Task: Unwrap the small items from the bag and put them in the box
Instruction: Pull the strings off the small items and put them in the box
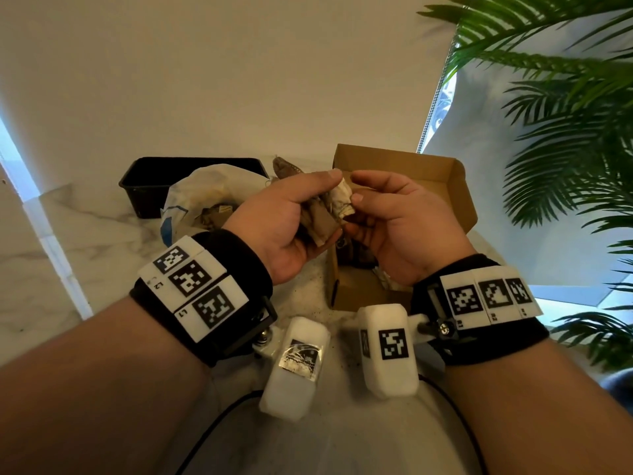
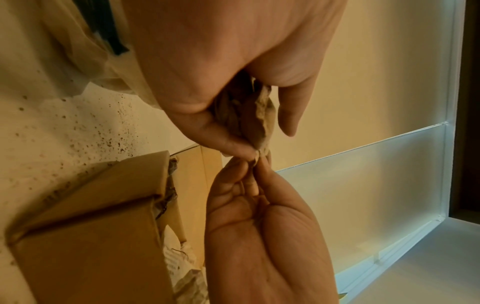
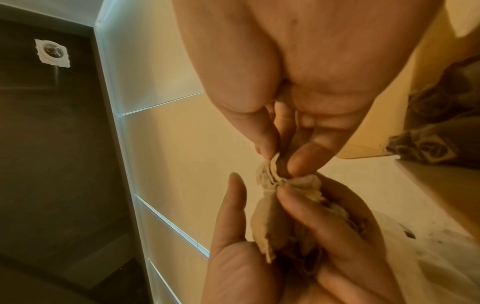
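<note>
Left hand grips wrapped item; right hand pinches its paper end. Marble counter speckled with dark crumbs, cardboard box open by palm plant.

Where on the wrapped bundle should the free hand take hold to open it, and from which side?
Grip the twisted, gathered end of the wrapped bundle, coming from the right, over the box. The left hand already cradles its body, so only that bunched tip sticks out; the right hand is pinching it there, probably the loosest place to peel from.
</note>
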Demonstrator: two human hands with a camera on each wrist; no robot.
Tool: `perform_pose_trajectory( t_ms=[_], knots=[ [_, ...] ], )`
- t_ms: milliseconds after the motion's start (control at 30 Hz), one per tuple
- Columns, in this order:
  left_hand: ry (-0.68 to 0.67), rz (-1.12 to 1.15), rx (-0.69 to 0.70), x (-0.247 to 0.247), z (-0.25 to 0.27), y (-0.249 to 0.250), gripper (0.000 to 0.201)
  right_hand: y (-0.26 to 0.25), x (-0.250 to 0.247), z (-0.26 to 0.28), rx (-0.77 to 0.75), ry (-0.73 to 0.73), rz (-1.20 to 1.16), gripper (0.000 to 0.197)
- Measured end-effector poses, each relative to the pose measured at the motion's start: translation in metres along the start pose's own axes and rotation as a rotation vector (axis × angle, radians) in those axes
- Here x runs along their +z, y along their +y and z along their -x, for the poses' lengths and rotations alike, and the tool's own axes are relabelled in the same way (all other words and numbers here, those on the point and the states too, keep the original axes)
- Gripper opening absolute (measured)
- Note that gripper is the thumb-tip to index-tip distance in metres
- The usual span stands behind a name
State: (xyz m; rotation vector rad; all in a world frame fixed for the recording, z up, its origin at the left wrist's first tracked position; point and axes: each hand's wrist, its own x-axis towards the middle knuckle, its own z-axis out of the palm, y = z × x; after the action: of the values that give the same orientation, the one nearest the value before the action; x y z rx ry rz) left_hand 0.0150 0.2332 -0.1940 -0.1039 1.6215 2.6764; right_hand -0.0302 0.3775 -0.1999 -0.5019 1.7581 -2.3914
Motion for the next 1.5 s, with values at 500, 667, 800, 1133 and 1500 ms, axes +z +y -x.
perform_pose_trajectory(
  t_ms=[500,667,800,1133,1500],
  knots=[
    [0.059,0.079,0.022,0.0012,-0.0027,0.0013,0.016,-0.0039,0.0028,0.0052,0.017,-0.053,-0.067,0.033],
    [0.053,0.074,0.032,0.0012,-0.0035,0.0002,0.012,-0.0019,0.0039,0.0054,-0.037,-0.006,0.109,0.018],
    [0.049,0.063,0.017,0.0023,-0.0021,-0.0005,0.011,0.0001,0.0013,0.0048,-0.049,0.039,0.245,0.008],
    [0.022,0.066,0.001,0.0029,0.0002,0.0002,0.014,0.0018,0.0027,0.0039,-0.050,0.056,0.272,0.011],
    [0.051,0.122,-0.045,0.0044,0.0029,0.0021,0.017,-0.0010,0.0037,0.0040,-0.050,0.071,0.144,0.022]
  ],
)
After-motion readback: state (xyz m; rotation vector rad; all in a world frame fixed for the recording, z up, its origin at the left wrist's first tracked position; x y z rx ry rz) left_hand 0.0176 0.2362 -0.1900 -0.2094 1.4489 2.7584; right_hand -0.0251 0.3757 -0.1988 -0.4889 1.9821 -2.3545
